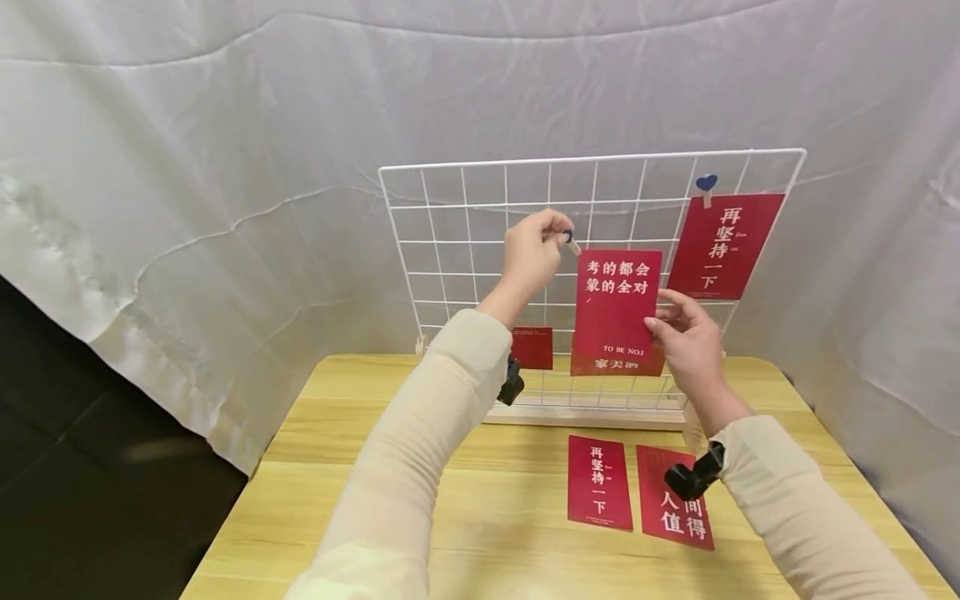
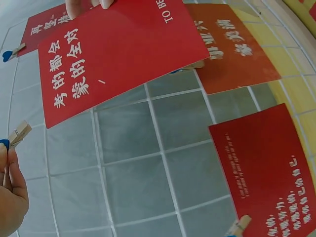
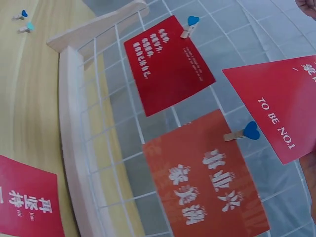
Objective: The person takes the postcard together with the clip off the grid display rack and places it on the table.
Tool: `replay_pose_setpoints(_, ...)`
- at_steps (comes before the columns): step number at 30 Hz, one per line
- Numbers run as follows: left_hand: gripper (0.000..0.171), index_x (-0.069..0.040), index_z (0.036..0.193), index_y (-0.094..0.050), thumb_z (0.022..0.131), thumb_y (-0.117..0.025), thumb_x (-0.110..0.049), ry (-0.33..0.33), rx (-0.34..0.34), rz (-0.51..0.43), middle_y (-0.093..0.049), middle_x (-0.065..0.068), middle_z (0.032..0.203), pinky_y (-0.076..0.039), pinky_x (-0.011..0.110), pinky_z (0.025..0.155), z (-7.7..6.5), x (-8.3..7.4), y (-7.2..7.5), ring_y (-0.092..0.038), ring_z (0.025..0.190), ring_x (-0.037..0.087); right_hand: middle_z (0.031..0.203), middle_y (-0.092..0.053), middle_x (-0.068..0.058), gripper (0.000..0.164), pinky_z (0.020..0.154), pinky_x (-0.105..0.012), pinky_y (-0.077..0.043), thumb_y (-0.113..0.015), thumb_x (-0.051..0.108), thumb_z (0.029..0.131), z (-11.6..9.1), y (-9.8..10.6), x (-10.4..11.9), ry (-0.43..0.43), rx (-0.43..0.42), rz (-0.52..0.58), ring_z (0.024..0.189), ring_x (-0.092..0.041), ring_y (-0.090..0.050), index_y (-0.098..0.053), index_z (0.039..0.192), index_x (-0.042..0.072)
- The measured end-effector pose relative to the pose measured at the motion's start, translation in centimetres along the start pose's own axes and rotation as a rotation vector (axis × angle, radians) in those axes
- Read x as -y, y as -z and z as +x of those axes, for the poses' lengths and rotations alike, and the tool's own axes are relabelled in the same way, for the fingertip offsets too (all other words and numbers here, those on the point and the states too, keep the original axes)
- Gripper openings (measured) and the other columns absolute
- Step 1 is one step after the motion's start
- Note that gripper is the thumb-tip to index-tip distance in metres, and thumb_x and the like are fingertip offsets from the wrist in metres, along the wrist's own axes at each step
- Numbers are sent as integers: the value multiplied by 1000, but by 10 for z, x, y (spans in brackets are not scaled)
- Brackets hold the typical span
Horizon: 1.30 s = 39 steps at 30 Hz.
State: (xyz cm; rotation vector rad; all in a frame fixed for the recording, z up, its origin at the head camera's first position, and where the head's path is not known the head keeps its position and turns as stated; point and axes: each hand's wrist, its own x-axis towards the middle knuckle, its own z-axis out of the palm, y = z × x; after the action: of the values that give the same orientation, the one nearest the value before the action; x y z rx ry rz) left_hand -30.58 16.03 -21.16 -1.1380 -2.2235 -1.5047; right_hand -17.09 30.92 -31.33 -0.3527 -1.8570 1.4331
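Observation:
My left hand pinches a small wooden clothespin with a blue heart on it. In the left wrist view, a narrow gap separates the clothespin's tip from the corner of a red card with white writing. My right hand holds that card upright by its right edge, in front of a white wire grid. Behind its lower part hangs an orange-red card, clipped by a blue-heart clothespin. Lower left on the grid is a dark red card, also clipped.
Another red card hangs clipped at the grid's upper right. The grid stands in a pale wooden base on a wooden table. Two red cards lie in front. Two loose clothespins lie on the table.

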Motion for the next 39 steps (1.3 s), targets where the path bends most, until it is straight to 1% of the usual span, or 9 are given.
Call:
replay_pose_setpoints(6, 12, -4, 89, -62, 82, -54, 1, 74, 9, -68, -63, 3, 86, -42, 16, 57, -11, 12, 5, -57, 82, 8, 80, -52, 2, 38, 54, -14, -46, -60, 2, 78, -8, -5, -13, -21, 5, 24, 67, -3, -51, -54, 115, 8)
replay_pose_setpoints(9, 12, -4, 89, -62, 81, -55, 1, 119, -14, -100, -63, 3, 87, -43, 15, 59, -18, 19, 7, -57, 82, 8, 79, -53, 3, 38, 55, -16, -47, -60, 3, 79, -13, -8, -19, -29, 20, 24, 67, -2, -52, -53, 116, 9)
replay_pose_setpoints(17, 11, -5, 89, -63, 81, -57, -2, 212, -53, -122, -64, 5, 84, -38, 16, 50, -42, 48, 13, -56, 75, 12, 79, -54, 4, 36, 61, -18, -48, -56, -6, 79, -29, -18, -36, -39, 81, 133, 71, -3, -53, -50, 114, -1)
replay_pose_setpoints(25, 10, -1, 89, -62, 80, -57, 0, 268, -67, -195, -61, 7, 82, -39, 17, 51, -68, 71, 12, -52, 68, 16, 77, -53, 2, 36, 60, -20, -49, -56, -6, 78, -45, -31, -53, -77, 95, 152, 68, -3, -53, -50, 113, -2)
replay_pose_setpoints(31, 11, 1, 89, -62, 80, -57, 1, 302, -82, -215, -61, 8, 84, -44, 19, 62, -83, 88, 7, -53, 73, 14, 76, -52, -1, 35, 59, -21, -49, -59, -3, 78, -60, -39, -64, -68, 106, 174, 67, -4, -52, -50, 113, -3)
replay_pose_setpoints(32, 11, 1, 89, -62, 80, -58, 1, 309, -86, -223, -61, 9, 84, -44, 19, 62, -86, 91, 6, -53, 73, 14, 78, -52, -3, 35, 60, -22, -49, -59, -1, 79, -55, -41, -91, -51, 132, 219, 68, -6, -53, -51, 113, -1)
replay_pose_setpoints(33, 11, 1, 89, -62, 79, -58, 1, 323, -87, -230, -61, 9, 84, -44, 19, 62, -88, 94, 5, -52, 73, 14, 79, -52, -5, 35, 59, -22, -50, -60, 2, 79, -58, -42, -95, -43, 137, 227, 68, -7, -54, -52, 113, 1)
replay_pose_setpoints(38, 10, 1, 87, -62, 78, -58, 3, 373, -98, -257, -60, 10, 82, -44, 19, 60, -102, 107, 4, -51, 70, 13, 83, -52, -15, 35, 58, -25, -50, -59, 4, 80, -67, -46, -106, -121, 126, 147, 66, -9, -54, -51, 115, 4)
replay_pose_setpoints(39, 10, 1, 87, -62, 78, -58, 3, 381, -103, -250, -60, 9, 82, -44, 19, 60, -105, 110, 5, -51, 70, 13, 83, -51, -17, 36, 57, -25, -50, -58, 2, 80, -75, -46, -82, -160, 108, 92, 65, -8, -54, -50, 115, 2)
